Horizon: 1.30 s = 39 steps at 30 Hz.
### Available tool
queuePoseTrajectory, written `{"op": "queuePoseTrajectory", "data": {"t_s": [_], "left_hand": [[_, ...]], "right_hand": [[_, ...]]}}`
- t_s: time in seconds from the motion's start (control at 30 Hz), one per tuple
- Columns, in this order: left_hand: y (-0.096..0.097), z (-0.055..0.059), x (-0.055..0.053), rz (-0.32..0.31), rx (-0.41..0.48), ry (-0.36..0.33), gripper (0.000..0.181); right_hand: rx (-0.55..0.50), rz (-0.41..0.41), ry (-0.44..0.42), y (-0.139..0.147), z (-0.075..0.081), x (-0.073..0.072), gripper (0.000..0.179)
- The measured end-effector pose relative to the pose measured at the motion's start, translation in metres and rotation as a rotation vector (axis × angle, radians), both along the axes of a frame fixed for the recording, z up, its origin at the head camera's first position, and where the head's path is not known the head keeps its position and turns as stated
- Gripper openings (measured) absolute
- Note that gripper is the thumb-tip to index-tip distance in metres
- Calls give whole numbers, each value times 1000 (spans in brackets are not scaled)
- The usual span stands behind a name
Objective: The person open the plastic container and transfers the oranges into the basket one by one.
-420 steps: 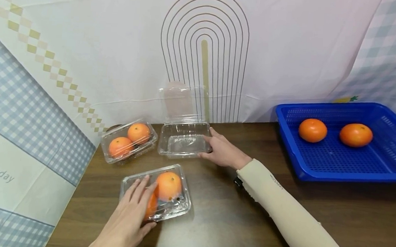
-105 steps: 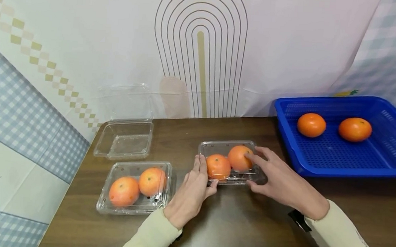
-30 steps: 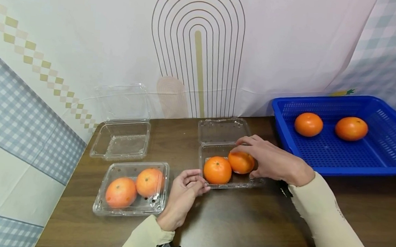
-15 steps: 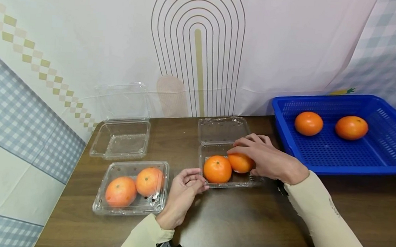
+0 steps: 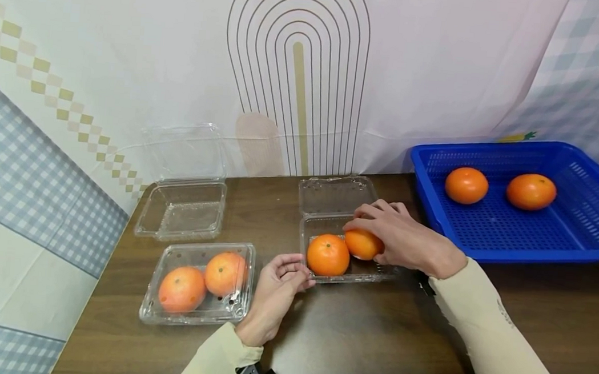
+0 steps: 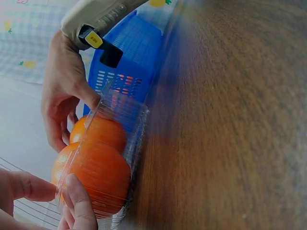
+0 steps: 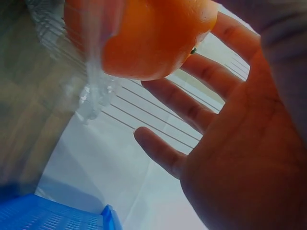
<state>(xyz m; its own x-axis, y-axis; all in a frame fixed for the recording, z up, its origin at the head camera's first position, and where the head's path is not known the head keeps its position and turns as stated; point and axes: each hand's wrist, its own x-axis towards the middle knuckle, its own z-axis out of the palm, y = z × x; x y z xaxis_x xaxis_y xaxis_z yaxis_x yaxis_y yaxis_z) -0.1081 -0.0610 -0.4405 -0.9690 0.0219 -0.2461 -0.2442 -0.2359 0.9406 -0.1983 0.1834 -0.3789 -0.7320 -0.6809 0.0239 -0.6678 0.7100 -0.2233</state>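
Two oranges sit side by side in a clear plastic clamshell box (image 5: 355,278) whose lid (image 5: 337,196) lies folded back toward the wall. My right hand (image 5: 404,239) grips the right orange (image 5: 364,245) from above, thumb on its near right side. The right wrist view shows the fingers (image 7: 192,112) along that orange (image 7: 144,38). At the box's front left corner, my left hand (image 5: 276,291) pinches the rim between thumb and fingers, beside the left orange (image 5: 328,255). In the left wrist view, the box wall (image 6: 134,129) stands close to the fingertips (image 6: 79,199).
A closed clear box (image 5: 196,318) with two oranges lies at front left. Behind it stands an open box (image 5: 189,214), nothing inside, lid leaning against the wall. On the right is a blue basket (image 5: 527,255) holding two oranges.
Since 3.5 s ago, the box between my hands has been opened and its lid laid back. My right hand has taken hold of the right orange. Over the last second both hands have barely moved.
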Motion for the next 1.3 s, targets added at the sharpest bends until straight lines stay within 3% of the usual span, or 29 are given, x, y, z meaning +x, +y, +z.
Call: {"op": "queuePoseTrajectory", "data": {"t_s": [0.43, 1.3], "left_hand": [[0, 1, 0, -2, -7, -1, 40], [-1, 0, -1, -6, 2, -23, 40]], "right_hand": [[-51, -13, -15, 4, 15, 6, 72], [-109, 30, -11, 14, 27, 9, 73]]}}
